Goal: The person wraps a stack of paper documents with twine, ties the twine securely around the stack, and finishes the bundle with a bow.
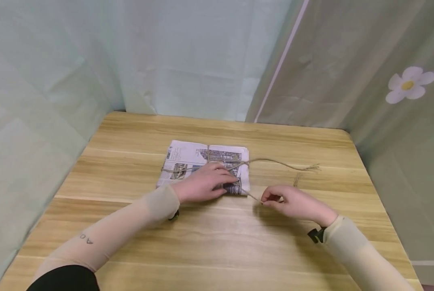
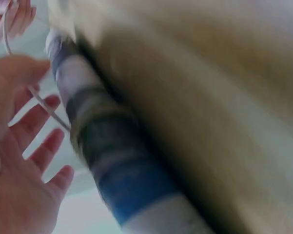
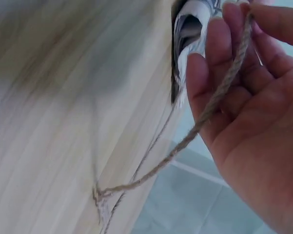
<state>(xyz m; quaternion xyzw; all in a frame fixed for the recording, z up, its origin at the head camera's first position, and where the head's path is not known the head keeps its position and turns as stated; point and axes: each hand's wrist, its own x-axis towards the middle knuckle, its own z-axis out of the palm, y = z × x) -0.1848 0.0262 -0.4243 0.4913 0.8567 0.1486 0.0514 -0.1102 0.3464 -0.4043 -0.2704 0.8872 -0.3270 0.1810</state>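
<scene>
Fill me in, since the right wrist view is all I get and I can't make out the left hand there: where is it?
Observer: The left hand lies over the top of the newspaper.
Operator: How does the string run up there?
Observer: One run goes lengthwise, another crosswise.
Operator: A loose strand leaves my picture at the bottom. Where's its tip?
Observer: On the table, to the right of the newspaper.
</scene>
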